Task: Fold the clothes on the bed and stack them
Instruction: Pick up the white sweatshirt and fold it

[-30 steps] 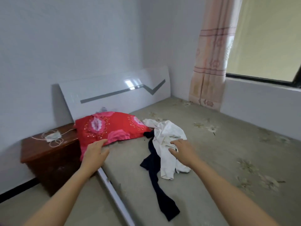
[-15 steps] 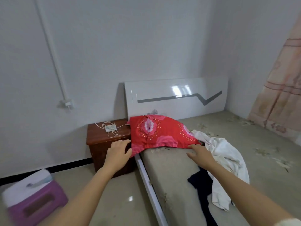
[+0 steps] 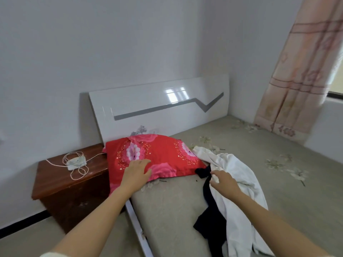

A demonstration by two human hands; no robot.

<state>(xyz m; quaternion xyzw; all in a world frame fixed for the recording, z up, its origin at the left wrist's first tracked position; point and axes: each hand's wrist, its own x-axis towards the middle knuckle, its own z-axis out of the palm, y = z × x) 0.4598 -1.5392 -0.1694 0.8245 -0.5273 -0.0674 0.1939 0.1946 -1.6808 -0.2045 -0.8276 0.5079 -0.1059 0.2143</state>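
1. Clothes (image 3: 239,230) lie crumpled on the near right part of the bed (image 3: 172,206): a white garment (image 3: 232,164) partly over a dark garment (image 3: 211,225), just right of a red floral pillow (image 3: 163,154).
2. Left hand (image 3: 137,171) is flat over the pillow's near edge, fingers straight.
3. Right hand (image 3: 222,180) is at the white garment's left edge, fingers loosely spread; I cannot tell whether they touch it.
4. Wooden nightstand (image 3: 70,184) stands left of the bed.

Left hand (image 3: 138,172), fingers straight, lies flat on the red flower-printed pillow (image 3: 167,153) at the head of the grey-green floral mattress (image 3: 172,210). Right hand (image 3: 223,180), fingers loose, is over the rumpled white cloth garment (image 3: 239,197) where it overlaps a dark navy garment (image 3: 211,214); contact unclear. Both garments unfolded. Glossy white headboard (image 3: 157,106) behind. Brown wooden nightstand (image 3: 65,186) beside the bed carries a coiled white cable (image 3: 76,161).
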